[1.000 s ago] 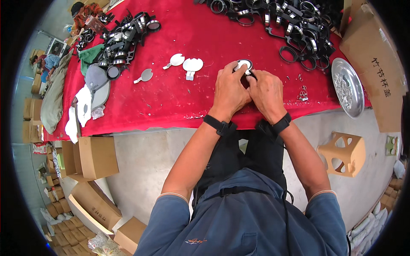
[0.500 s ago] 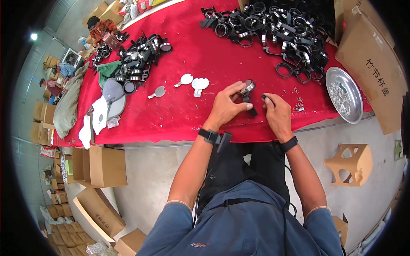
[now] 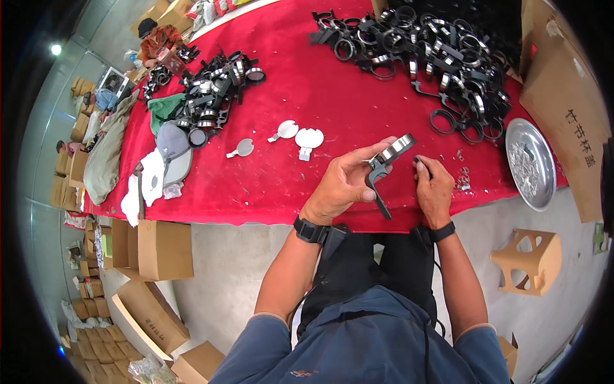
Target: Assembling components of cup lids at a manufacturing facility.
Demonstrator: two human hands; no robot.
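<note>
Left hand [image 3: 342, 185] grips the black ring clamp [image 3: 385, 165] above the red table [image 3: 288, 96] edge; right hand [image 3: 433, 187] pinches a small tool, mid-fitting; next wants careful alignment

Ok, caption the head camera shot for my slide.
Left hand holds a black-handled ring part over a red table; right hand pinches something small.
</note>
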